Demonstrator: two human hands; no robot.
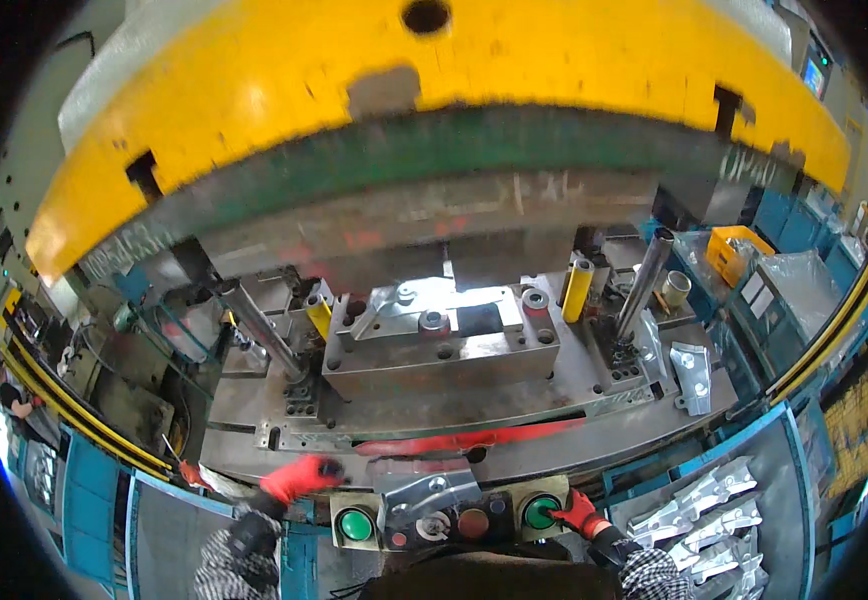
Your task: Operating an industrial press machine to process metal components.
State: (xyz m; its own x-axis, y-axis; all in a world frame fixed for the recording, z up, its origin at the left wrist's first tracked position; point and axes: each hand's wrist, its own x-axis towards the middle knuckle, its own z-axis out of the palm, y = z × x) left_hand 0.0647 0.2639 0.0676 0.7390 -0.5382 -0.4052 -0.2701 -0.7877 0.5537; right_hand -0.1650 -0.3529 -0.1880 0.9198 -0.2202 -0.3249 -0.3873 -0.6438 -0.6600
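Note:
My left hand (299, 479), in a red glove with dark fingertips, hovers beside the left green button (356, 525), its fingers stretched to the right and holding nothing visible. At the right green button (540, 512), my right hand (580, 514) touches the rim with its gloved fingers apart. Both buttons sit on a control box, where a bent sheet-metal part (432, 498) lies across the middle. Beyond it, another shiny stamped part (384, 313) rests on the steel die block (434, 370). The yellow press ram (574, 60) with the upper die hangs above.
Steel guide posts (265, 330) and yellow cylinders (577, 290) flank the die. Loose metal parts (692, 378) lean at the bed's right end. A blue-framed bin of stamped parts (709, 520) stands at the right, a grey-topped table (179, 540) at the left. Another person (26, 408) is at far left.

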